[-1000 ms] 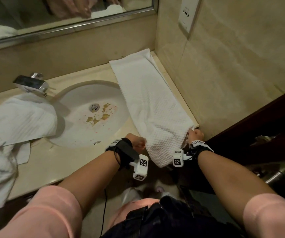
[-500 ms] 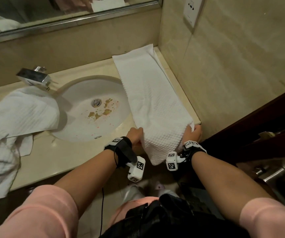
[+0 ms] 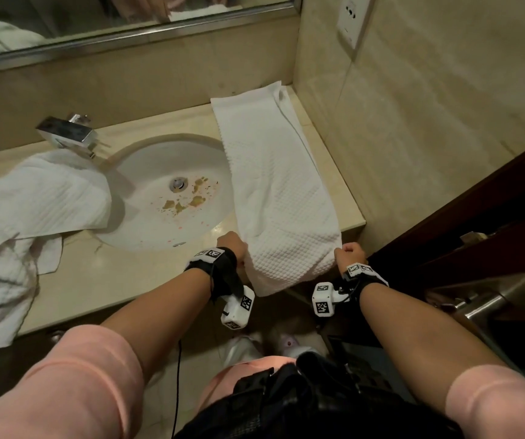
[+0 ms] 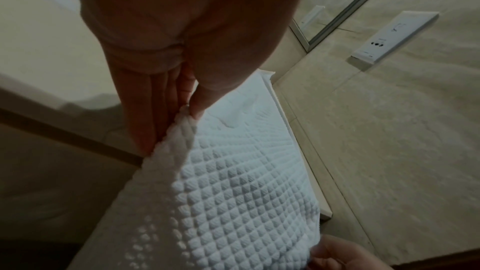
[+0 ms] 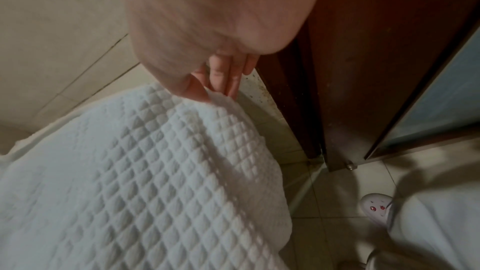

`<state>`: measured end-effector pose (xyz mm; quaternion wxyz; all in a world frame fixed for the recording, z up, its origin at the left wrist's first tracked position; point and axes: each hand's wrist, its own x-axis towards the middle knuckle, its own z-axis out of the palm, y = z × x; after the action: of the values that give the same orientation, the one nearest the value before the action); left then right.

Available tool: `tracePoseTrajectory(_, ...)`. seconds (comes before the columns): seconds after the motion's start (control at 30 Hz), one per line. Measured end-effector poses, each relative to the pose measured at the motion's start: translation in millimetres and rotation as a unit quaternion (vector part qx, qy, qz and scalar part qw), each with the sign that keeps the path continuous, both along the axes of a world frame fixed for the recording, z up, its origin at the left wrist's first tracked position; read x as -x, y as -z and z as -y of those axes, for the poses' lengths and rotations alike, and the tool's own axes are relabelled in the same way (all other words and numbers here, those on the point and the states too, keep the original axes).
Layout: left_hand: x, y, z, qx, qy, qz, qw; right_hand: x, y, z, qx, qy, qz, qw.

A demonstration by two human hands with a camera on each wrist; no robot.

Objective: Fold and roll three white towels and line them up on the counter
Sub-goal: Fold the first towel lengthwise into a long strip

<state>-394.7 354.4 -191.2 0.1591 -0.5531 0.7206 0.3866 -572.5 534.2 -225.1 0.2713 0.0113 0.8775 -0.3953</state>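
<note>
A white waffle-weave towel [image 3: 273, 185] lies as a long folded strip down the right side of the counter [image 3: 102, 280], its near end hanging over the front edge. My left hand [image 3: 234, 245] pinches the towel's near left edge [image 4: 182, 126] between thumb and fingers. My right hand [image 3: 351, 250] pinches the near right corner [image 5: 215, 98]. Both hands sit at the counter's front edge, one on each side of the strip. More white towels [image 3: 26, 217] lie heaped on the left of the counter.
An oval sink [image 3: 166, 210] with brown stains sits between the towels, a chrome tap [image 3: 68, 134] behind it. A tiled wall [image 3: 429, 122] with a socket [image 3: 351, 19] bounds the counter's right side. A dark wooden door [image 3: 492, 217] stands at right.
The near end of the towel has been drawn a little toward me and pulled taut, and my hands have spread slightly apart. The heap on the left has not moved.
</note>
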Motion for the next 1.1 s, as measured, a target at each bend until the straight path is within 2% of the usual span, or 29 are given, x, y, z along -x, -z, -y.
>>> tracePoseTrajectory(0.17, -1, 4, -4, 0.009, 0.004, 0.010, 1.000, -3, 6, -4, -0.017, -0.016, 0.036, 0.999)
tracePoseTrajectory(0.27, -7, 6, -6, 0.006, -0.009, 0.008, 1.000, -3, 33, -11, -0.053, -0.060, 0.056, 0.995)
tracePoseTrajectory(0.37, -16, 12, -8, -0.013, -0.042, -0.006, 0.999, -8, 44, -18, -0.077, -0.111, 0.076, 0.988)
tracePoseTrajectory(0.43, -22, 18, -10, -0.055, -0.102, -0.045, 0.992, -12, 45, -23, -0.066, -0.118, 0.085, 0.987)
tracePoseTrajectory(0.5, -27, 21, -14, -0.139, -0.196, -0.115, 0.964, -17, 37, -26, -0.034, -0.091, 0.095, 0.991)
tracePoseTrajectory(0.57, -34, 20, -19, -0.224, -0.276, -0.167, 0.919, -20, 30, -24, 0.004, -0.066, 0.109, 0.992)
tracePoseTrajectory(0.63, -40, 26, -23, -0.274, -0.314, -0.187, 0.890, -21, 27, -21, 0.024, -0.051, 0.115, 0.992)
tracePoseTrajectory(0.77, -40, 36, -37, -0.311, -0.306, -0.196, 0.878, -23, 27, -22, 0.055, -0.026, 0.109, 0.992)
tracePoseTrajectory(0.87, -34, 36, -53, -0.301, -0.250, -0.204, 0.897, -25, 24, -24, 0.082, -0.018, 0.111, 0.990)
tracePoseTrajectory(0.93, -31, 47, -61, -0.297, -0.215, -0.235, 0.900, -26, 19, -26, 0.102, -0.026, 0.117, 0.988)
tracePoseTrajectory(1.0, -32, 72, -64, -0.297, -0.231, -0.264, 0.888, -26, 22, -33, 0.097, -0.061, 0.111, 0.987)
tracePoseTrajectory(1.1, -28, 61, -75, -0.274, -0.268, -0.280, 0.880, -26, 27, -43, 0.076, -0.105, 0.069, 0.989)
